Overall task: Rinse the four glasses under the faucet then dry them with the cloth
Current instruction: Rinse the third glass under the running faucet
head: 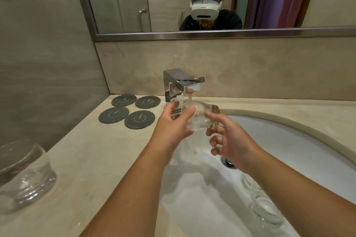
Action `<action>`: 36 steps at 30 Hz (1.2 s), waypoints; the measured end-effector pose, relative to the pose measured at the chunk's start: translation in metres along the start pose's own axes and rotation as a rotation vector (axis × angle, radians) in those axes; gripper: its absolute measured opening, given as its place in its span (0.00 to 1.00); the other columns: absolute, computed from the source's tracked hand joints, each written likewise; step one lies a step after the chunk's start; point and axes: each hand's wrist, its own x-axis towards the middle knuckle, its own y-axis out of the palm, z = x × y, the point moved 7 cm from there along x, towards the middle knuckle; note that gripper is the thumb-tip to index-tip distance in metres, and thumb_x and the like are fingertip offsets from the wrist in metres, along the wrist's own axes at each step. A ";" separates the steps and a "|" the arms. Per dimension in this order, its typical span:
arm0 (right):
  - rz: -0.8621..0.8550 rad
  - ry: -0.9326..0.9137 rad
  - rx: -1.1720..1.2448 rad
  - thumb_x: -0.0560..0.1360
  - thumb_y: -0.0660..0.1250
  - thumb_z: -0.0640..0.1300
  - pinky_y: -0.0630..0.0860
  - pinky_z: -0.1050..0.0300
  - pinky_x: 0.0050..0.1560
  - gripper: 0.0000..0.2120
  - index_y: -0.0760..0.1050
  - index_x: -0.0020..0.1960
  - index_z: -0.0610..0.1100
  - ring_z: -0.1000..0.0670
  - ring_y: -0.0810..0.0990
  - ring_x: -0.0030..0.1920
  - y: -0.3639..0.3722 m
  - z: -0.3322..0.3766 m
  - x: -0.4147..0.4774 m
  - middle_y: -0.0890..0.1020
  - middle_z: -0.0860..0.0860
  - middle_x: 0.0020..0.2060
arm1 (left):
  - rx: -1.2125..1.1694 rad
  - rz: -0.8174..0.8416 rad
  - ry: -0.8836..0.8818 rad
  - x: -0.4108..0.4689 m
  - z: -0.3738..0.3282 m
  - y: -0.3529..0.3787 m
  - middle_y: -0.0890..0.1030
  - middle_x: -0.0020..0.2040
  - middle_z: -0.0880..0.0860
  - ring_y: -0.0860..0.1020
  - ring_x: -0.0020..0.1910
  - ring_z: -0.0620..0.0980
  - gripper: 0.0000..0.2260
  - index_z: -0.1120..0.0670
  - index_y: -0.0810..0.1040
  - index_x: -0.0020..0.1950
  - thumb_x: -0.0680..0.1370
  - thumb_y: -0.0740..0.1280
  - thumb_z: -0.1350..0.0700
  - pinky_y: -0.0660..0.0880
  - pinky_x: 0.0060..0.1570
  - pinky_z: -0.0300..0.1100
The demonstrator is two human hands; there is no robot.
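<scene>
The left hand [173, 124] is gripping a clear tumbler [199, 119] sideways, directly beneath the faucet [178, 83] and its running stream; the right hand [229, 141] is pinching its base end. A second tumbler [25, 176] is standing well left of the grip.

No readable words, numbers or brand names are found. The only signs are carried by four dark round coasters [127, 108] laid in a two-by-two cluster on the tabletop [86, 159], just left of the faucet [181, 84]. On each, the same pale emblem is printed: a thin open ring with a small flame-like or drop-like stroke at its centre. A small dark mark is seen on the front of the white headset [205, 8] reflected in the mirror [192, 35] above the faucet, but it is too small to be read.
</scene>
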 end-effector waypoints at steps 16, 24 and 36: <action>-0.088 -0.108 -0.027 0.70 0.72 0.71 0.70 0.53 0.32 0.27 0.81 0.50 0.48 0.50 0.71 0.30 0.012 -0.006 0.004 0.77 0.49 0.36 | -0.121 0.080 -0.014 -0.001 -0.001 -0.003 0.85 0.62 0.54 0.84 0.56 0.50 0.27 0.40 0.74 0.74 0.78 0.77 0.57 0.80 0.51 0.43; 0.043 -0.127 0.049 0.78 0.74 0.53 0.71 0.53 0.31 0.18 0.80 0.67 0.50 0.48 0.75 0.34 0.023 -0.006 0.005 0.78 0.45 0.47 | -0.144 0.018 -0.034 -0.001 -0.001 -0.010 0.87 0.58 0.52 0.87 0.47 0.49 0.24 0.50 0.75 0.73 0.78 0.76 0.48 0.82 0.47 0.42; -0.045 -0.100 0.084 0.74 0.74 0.65 0.71 0.54 0.30 0.27 0.81 0.60 0.44 0.50 0.75 0.32 0.014 -0.005 0.008 0.79 0.47 0.45 | -0.024 0.159 -0.019 -0.007 -0.002 0.000 0.84 0.62 0.59 0.84 0.48 0.53 0.28 0.38 0.71 0.72 0.78 0.77 0.56 0.81 0.47 0.42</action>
